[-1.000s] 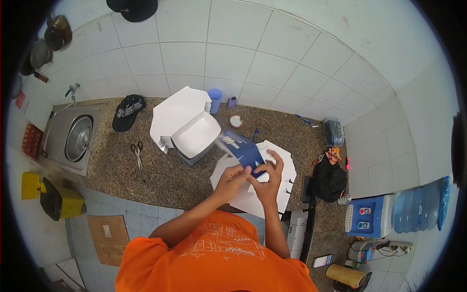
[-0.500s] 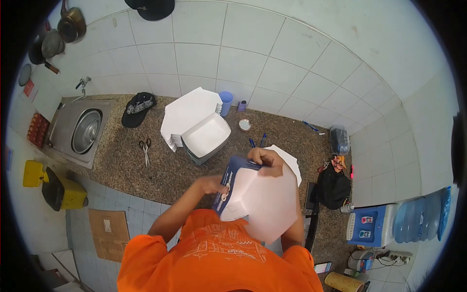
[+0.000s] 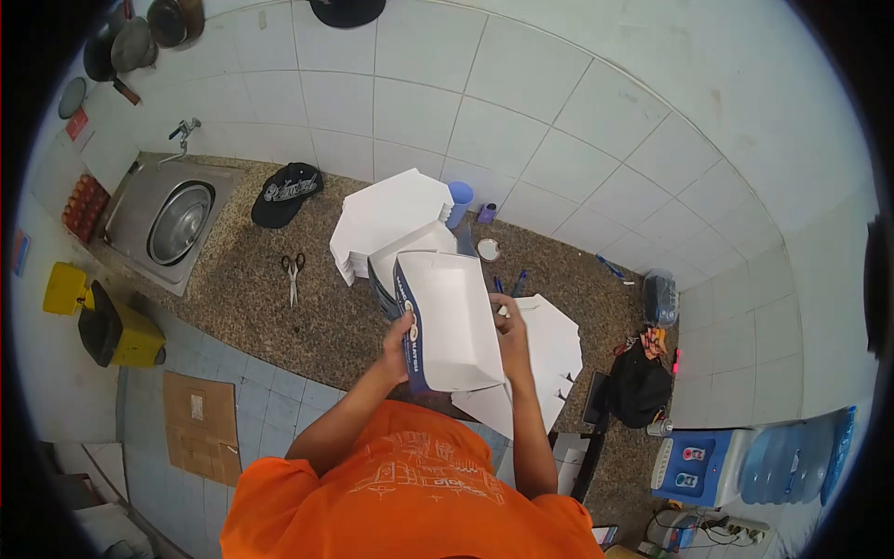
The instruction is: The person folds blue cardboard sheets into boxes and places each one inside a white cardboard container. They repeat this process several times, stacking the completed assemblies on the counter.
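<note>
An open cardboard food box [image 3: 453,321], white inside with dark blue printed sides, is held between both hands above the counter's front edge. My left hand [image 3: 397,348] grips its printed left side. Against the right side presses my right hand [image 3: 507,326], its fingers partly hidden by the wall. Behind it stands another open box [image 3: 384,264], mostly covered by the held one. A stack of flat white box blanks [image 3: 391,210] lies farther back. More flat blanks [image 3: 545,349] are under and beside my right forearm.
Scissors [image 3: 293,278] and a black cap [image 3: 287,195] lie on the left of the granite counter, near the steel sink [image 3: 212,210]. A blue cup [image 3: 459,202], a small round lid [image 3: 488,249] and pens [image 3: 517,281] are behind. A water dispenser [image 3: 698,466] stands right.
The blue box has gone from partly folded, with a wide loose panel, to standing walls. It has turned open side up, and both hands now hold its opposite sides. The view shifted slightly.
</note>
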Tool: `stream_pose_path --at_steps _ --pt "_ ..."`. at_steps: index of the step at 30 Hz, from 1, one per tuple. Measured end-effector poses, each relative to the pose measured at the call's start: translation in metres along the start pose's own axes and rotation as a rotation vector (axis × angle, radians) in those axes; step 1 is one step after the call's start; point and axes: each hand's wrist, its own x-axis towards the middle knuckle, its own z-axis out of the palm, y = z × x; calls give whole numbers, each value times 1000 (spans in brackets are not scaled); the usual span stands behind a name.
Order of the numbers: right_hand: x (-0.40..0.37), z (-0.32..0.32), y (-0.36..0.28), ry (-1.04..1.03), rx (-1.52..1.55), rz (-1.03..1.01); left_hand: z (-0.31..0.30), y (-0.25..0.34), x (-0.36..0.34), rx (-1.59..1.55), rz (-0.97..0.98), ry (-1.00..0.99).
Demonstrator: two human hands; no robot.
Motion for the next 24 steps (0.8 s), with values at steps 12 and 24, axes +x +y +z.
stream_pose_path --at_steps 12,24 --pt "94 46 4 -237 -124 16 7 66 23 1423 519 -20" --pt "212 66 20 -82 -1122 -300 -57 91 22 2020 892 -8"
